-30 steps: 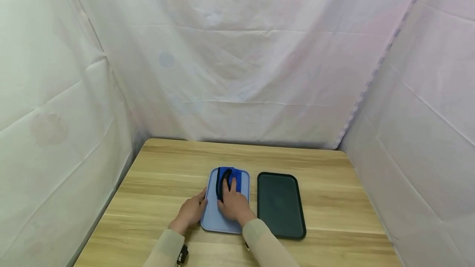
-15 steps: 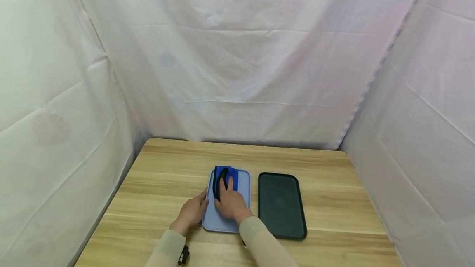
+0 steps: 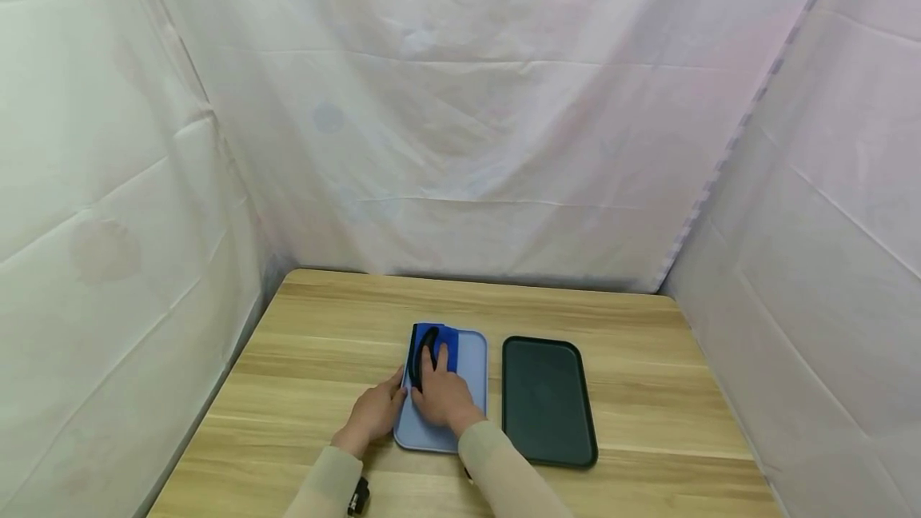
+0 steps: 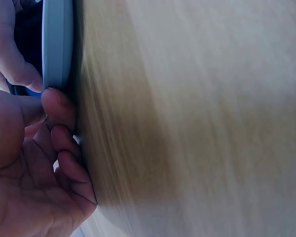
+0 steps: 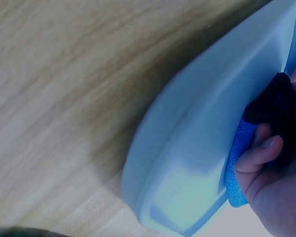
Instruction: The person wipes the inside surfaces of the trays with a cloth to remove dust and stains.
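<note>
A light blue tray [image 3: 472,358] lies on the wooden table, its long sides pointing away from me. My left hand [image 3: 374,414] grips the tray's left edge; in the left wrist view its curled fingertips [image 4: 59,106] touch the rim. On the tray's far left part sits a blue cloth-covered wiping pad [image 3: 451,338] with a curved black handle [image 3: 429,336]. My right hand [image 3: 442,398] holds the pad, two fingers reaching forward over it. A curled finger shows beside the blue fabric [image 5: 237,173] in the right wrist view; the palm hides part of the grip.
A dark green tray [image 3: 547,402] lies just right of the blue one, a narrow gap between them. Pale curtains [image 3: 475,142] hang behind the table [image 3: 324,310] and along both sides.
The wiping pad and my right hand have slid left over the tray, bringing the pad to its left rim. My left hand keeps its place at the edge.
</note>
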Tool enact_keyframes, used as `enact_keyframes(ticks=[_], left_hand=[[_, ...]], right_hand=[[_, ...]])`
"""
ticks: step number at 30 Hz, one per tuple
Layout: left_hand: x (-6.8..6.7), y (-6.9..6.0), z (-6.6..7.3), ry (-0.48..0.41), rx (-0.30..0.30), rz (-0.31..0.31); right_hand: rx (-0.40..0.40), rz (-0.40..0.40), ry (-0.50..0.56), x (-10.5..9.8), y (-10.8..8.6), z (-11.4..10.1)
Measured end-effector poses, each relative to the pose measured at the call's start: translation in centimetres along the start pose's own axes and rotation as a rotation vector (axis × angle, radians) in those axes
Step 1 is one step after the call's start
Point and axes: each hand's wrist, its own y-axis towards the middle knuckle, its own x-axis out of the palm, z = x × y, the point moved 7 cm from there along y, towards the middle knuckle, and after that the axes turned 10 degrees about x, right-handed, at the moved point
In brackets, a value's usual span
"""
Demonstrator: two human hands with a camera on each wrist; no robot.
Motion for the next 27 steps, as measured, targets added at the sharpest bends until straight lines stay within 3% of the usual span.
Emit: enact_keyframes(ticks=[11, 27], left_hand=[[0.4, 0.1, -0.1, 0.007, 0.001, 0.032], [0.2, -0.2, 0.1, 0.007, 0.005, 0.018]], right_hand=[[0.03, 0.026, -0.001, 0.1, -0.5, -0.5], [0.037, 0.029, -0.052, 0.6, -2.3, -1.4]])
